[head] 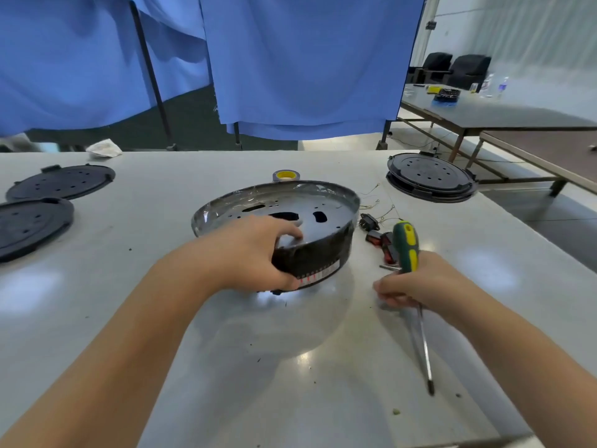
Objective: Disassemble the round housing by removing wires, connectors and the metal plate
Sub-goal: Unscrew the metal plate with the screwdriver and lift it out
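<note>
While our left hand (255, 250) curls its fingers (290, 232) over the near rim of the housing (281, 227), tilting it up off the tabletop (161, 318), our right hand (416, 286) grips a screwdriver (407, 247), tip pointing back toward us. Inside, the plate (290, 210) faces us, just beyond the left fingers. Loose wires (378, 205) and connectors (382, 240) lie right of it.

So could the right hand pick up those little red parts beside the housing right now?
Probably not yet: the right hand is gripping the screwdriver. The red parts lie uncovered just beyond it.
</note>
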Demonstrator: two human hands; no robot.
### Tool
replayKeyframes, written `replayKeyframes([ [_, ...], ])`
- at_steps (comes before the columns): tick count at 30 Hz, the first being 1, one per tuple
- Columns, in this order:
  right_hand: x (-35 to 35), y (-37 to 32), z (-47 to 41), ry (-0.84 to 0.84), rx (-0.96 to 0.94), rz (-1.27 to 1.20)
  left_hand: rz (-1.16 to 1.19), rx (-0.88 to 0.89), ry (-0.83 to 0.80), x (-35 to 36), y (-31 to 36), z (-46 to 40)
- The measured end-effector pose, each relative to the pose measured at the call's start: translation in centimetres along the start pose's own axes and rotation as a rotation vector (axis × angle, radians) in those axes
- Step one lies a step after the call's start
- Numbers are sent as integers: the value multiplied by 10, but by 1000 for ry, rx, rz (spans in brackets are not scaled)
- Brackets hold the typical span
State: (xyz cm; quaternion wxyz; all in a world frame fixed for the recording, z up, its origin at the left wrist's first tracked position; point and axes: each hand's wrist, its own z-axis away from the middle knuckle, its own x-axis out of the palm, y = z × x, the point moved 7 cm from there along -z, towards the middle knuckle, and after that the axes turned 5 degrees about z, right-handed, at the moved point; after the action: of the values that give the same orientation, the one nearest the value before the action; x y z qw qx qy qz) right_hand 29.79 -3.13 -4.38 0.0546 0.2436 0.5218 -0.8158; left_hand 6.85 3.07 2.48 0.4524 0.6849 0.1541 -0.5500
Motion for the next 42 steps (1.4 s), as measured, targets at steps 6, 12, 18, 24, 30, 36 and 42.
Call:
replayKeyframes([
  [6,-50,1,-20,199,-49,142,-172,19,53,21,1,7],
  [12,-55,2,-34,245,-2,255,-223,60,89,27,5,5],
  [18,-54,4,-37,255,21,306,-226,78,110,30,2,5],
  [24,-58,1,-31,237,21,356,-229,76,92,34,-6,10],
  [30,-37,-31,-21,157,-129,230,-251,71,27,30,-17,20],
  [36,7,-58,-24,24,-153,130,-277,83,-67,21,-28,26],
  [42,13,-73,-32,119,-154,112,-274,75,-81,19,-33,31],
])
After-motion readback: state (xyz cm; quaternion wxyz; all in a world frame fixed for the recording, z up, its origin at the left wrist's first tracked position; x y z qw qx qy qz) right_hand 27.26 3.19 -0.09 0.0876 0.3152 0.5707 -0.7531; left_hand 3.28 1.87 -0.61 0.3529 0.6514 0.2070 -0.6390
